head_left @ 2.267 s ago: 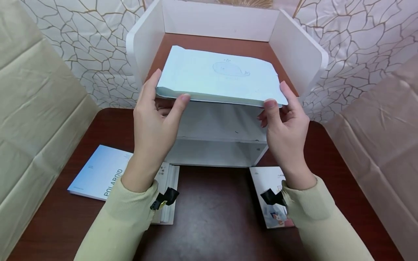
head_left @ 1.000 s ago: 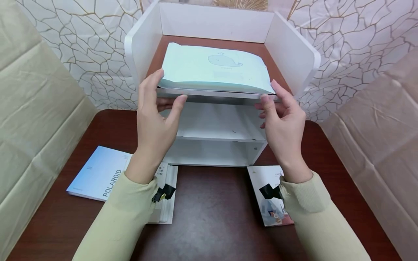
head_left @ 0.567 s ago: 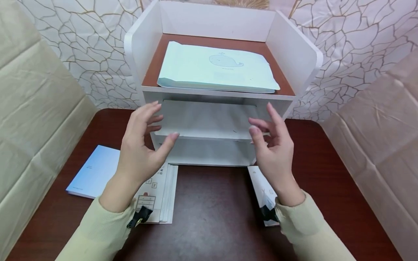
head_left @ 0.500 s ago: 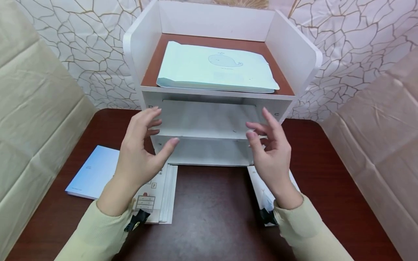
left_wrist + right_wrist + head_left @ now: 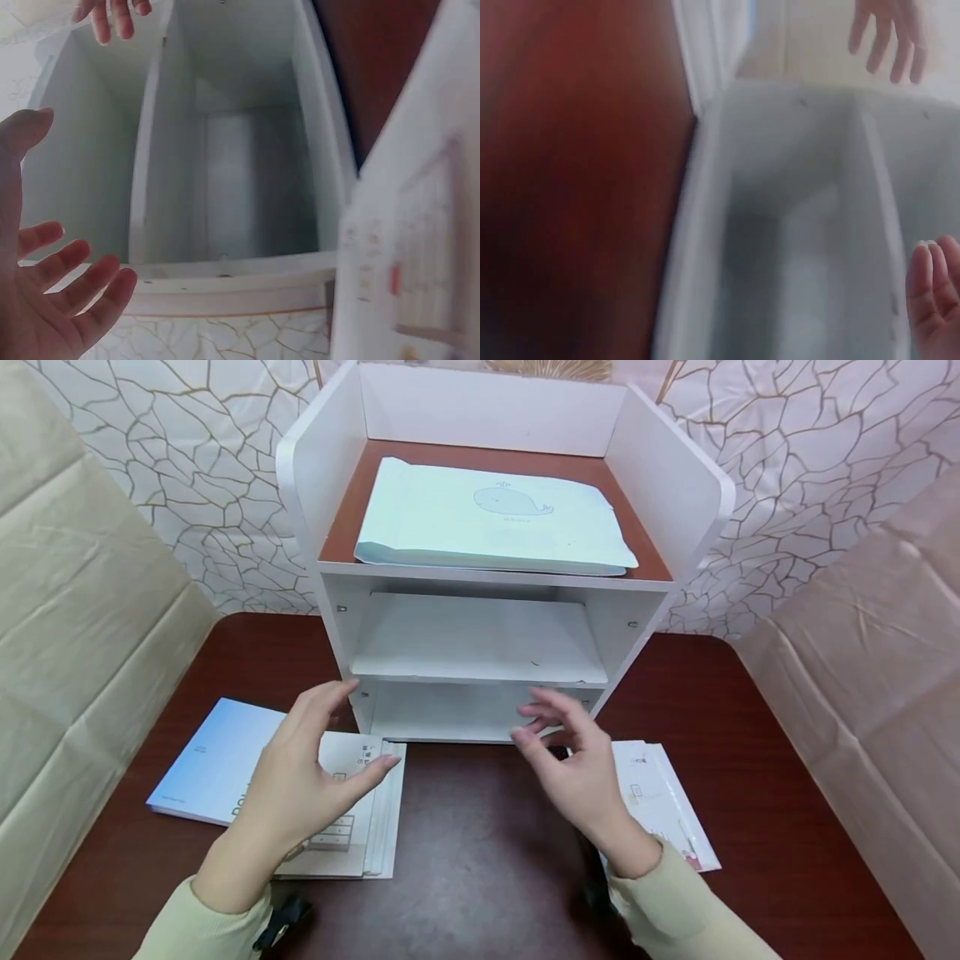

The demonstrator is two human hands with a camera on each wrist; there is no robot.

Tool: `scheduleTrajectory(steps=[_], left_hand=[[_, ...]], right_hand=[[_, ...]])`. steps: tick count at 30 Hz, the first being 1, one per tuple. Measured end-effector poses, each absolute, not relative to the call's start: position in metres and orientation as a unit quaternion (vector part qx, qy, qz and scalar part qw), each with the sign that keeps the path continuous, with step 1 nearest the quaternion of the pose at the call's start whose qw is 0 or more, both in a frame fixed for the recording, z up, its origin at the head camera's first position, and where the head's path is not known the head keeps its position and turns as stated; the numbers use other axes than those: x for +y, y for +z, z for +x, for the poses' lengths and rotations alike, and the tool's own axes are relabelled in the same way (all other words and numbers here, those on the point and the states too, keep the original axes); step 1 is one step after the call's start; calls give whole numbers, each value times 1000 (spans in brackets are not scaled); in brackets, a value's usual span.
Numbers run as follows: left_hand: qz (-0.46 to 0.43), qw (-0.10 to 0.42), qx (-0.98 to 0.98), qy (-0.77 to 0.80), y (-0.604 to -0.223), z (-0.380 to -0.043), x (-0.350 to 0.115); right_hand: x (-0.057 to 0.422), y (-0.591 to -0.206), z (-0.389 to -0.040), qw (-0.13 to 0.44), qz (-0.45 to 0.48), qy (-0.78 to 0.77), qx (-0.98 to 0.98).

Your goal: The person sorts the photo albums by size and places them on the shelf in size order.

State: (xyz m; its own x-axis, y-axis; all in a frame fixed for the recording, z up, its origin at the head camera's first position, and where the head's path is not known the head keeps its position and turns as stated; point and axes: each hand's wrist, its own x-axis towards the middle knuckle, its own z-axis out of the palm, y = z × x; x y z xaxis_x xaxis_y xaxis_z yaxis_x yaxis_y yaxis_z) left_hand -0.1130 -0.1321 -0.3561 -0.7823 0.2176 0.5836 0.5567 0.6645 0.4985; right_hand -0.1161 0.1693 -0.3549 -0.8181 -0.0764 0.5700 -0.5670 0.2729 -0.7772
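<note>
A pale mint flat pack [image 5: 427,518] with a whale drawing lies on the brown top board of a white shelf unit [image 5: 487,681]. My left hand [image 5: 300,768] hovers over the left-hand books, thumb and fingers spread apart, holding nothing. Lower than the shelf's front, my right hand [image 5: 577,768] is in the air with loosely bent fingers and nothing between them. Beneath my left hand are a white book stack [image 5: 381,835] with a drawer picture and a blue-and-white book [image 5: 213,756], partly covered by the hand. White books [image 5: 667,802] lie beside my right hand, partly hidden by it.
The shelf unit's middle board [image 5: 480,639] and lower compartment [image 5: 442,710] face me. Upright side panels [image 5: 678,485] flank its top. Dark reddish-brown table [image 5: 465,868] lies between the books, with beige hangings [image 5: 90,610] at the sides.
Both hands set the whale pack down on the top board and let go of it. They then came back and down toward the books, and the pack stayed in place.
</note>
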Motion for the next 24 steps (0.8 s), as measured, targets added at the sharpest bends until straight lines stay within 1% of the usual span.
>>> scheduleTrajectory(steps=[3, 8, 11, 14, 18, 21, 24], left_hand=[[-204, 224, -896, -325, -365, -108, -137], [-176, 185, -921, -295, -380, -105, -146], [-151, 163, -935, -276, -389, -106, -153], [-124, 149, -947, -256, -397, -105, -160], [-88, 146, -954, -247, -405, -105, -169], [-65, 144, -958, -240, -410, -106, -172], [-50, 134, -961, -237, -413, -106, -174]], right_hand=[[167, -376, -117, 137, 163, 602, -769], [156, -387, -116, -21, 54, 653, -756], [148, -393, -115, -89, 13, 672, -735], [140, -400, -114, -137, -8, 688, -713], [131, -406, -112, -186, -16, 698, -691], [125, -408, -110, -218, -20, 704, -676], [121, -410, -109, -237, -24, 704, -669]])
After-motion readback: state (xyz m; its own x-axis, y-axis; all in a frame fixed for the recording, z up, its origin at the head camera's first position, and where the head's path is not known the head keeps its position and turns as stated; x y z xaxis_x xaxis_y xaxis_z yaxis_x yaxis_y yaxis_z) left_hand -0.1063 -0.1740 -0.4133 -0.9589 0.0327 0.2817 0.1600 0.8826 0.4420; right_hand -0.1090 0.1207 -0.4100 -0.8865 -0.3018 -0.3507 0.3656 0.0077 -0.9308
